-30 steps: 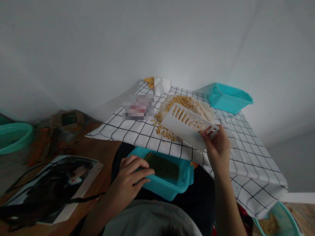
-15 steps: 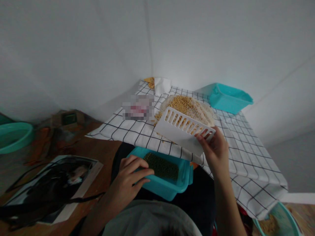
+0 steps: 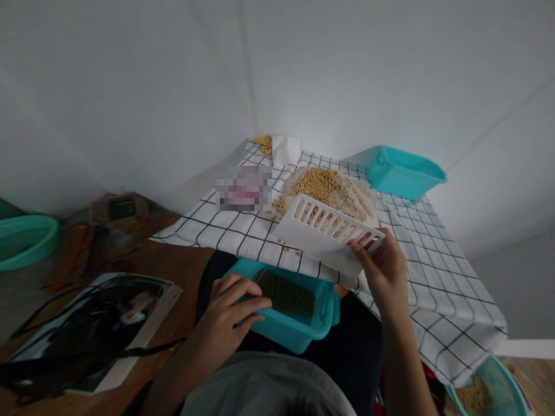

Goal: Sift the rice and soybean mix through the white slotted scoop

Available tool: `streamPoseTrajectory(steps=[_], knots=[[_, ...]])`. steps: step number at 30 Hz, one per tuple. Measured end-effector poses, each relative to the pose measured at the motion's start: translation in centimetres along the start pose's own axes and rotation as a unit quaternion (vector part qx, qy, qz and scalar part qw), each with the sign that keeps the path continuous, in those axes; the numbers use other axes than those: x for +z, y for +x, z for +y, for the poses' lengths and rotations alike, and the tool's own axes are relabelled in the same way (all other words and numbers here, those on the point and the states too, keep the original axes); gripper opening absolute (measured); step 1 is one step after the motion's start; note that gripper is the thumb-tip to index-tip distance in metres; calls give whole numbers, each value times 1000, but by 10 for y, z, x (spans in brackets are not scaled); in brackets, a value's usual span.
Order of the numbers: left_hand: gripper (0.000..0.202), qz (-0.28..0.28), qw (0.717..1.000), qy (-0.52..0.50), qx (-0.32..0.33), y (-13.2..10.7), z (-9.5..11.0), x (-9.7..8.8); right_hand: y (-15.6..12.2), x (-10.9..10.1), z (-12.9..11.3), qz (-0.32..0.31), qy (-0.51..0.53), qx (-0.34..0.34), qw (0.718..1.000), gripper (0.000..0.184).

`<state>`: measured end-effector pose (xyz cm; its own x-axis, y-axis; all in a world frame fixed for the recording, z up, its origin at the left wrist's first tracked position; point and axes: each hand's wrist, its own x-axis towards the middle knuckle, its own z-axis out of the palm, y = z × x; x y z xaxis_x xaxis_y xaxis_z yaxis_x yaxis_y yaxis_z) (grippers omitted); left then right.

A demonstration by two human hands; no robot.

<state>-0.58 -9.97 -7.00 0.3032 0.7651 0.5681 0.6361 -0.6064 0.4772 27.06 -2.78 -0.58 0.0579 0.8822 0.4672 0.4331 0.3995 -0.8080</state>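
Note:
My right hand (image 3: 381, 271) grips one end of a white slotted plastic scraper (image 3: 323, 238), held slanted over the checked tablecloth (image 3: 433, 271) against a heap of yellow beans (image 3: 321, 184). A few loose beans lie on the cloth by its lower edge. My left hand (image 3: 229, 309) holds the near rim of a teal tub (image 3: 299, 335) with dark green beans (image 3: 284, 292) in it, just below the table's front edge.
A second teal tub (image 3: 405, 172) stands at the back right of the table. A teal basin (image 3: 23, 240) sits far left on the wooden floor, with a dark picture frame (image 3: 87, 329) and cables beside it. Another teal container with beans (image 3: 489, 393) shows at bottom right.
The scraper has slid along the near side of the bean heap, covering the loose beans that lay on the cloth. My left hand and the tub have stayed put.

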Motion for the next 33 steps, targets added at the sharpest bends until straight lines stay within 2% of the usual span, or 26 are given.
streamPoseTrajectory(steps=[15,22,29,33], knots=[[23,-6,1000,-3,-8,-3,-2,1,-4,3,-8,-14,-4,-11,1000,13],[22,-8,1000,4,-15,-2,0,1,-4,4,-12,12,-33,-10,999,15],[21,-18,1000,18,-7,-2,-1,0,-6,4,-12,-17,-35,-4,999,14],[21,-6,1000,10,0,-1,-1,0,-8,4,-15,-21,-35,-1,999,13]])
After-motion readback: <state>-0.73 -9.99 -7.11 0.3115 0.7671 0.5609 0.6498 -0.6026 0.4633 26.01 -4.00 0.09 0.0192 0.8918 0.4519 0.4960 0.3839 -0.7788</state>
